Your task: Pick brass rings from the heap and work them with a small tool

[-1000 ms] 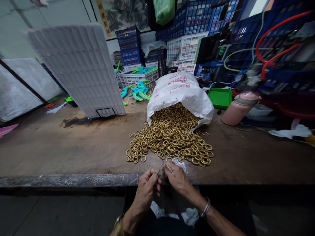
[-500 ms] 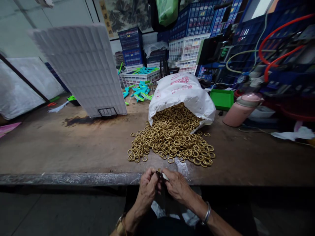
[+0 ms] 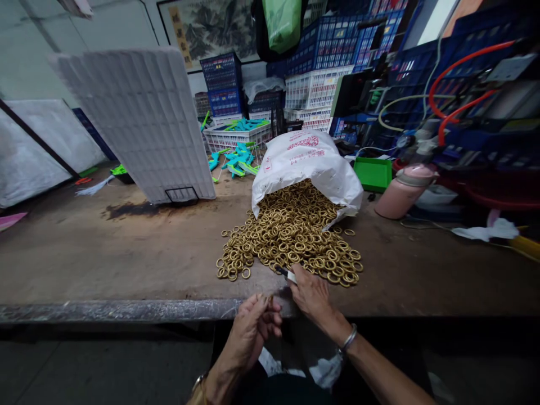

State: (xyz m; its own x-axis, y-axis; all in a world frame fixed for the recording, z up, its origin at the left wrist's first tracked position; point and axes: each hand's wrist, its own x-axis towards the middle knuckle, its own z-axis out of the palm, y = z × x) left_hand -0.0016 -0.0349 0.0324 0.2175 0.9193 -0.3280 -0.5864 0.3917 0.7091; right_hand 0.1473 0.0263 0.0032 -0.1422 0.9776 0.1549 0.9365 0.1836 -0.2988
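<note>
My left hand point(image 3: 254, 326) is just off the table's front edge. Its thumb and forefinger pinch a gold-coloured ring point(image 3: 271, 301), seen nearly edge-on and partly hidden. My right hand point(image 3: 311, 295) grips a small tool with a white handle and dark tip point(image 3: 291, 275); the rest of it is covered by my fingers. That tip reaches the near edge of a heap of gold-coloured rings point(image 3: 291, 236), and I cannot tell whether it touches one. The rings spill from the mouth of a white sack point(image 3: 304, 154) with red print, lying on its side.
On the wooden table point(image 3: 169, 253), a white ribbed panel point(image 3: 143, 124) stands at left. Behind the sack are teal and green plastic pieces point(image 3: 240, 160) and stacked crates point(image 3: 316, 90). To the right are a green tray point(image 3: 373, 173), a pink bottle point(image 3: 403, 194) and red hoses point(image 3: 439, 84).
My hands, close together before, have parted. The right one has moved forward with the tool to the heap's near edge; the left stays near the table edge with the ring.
</note>
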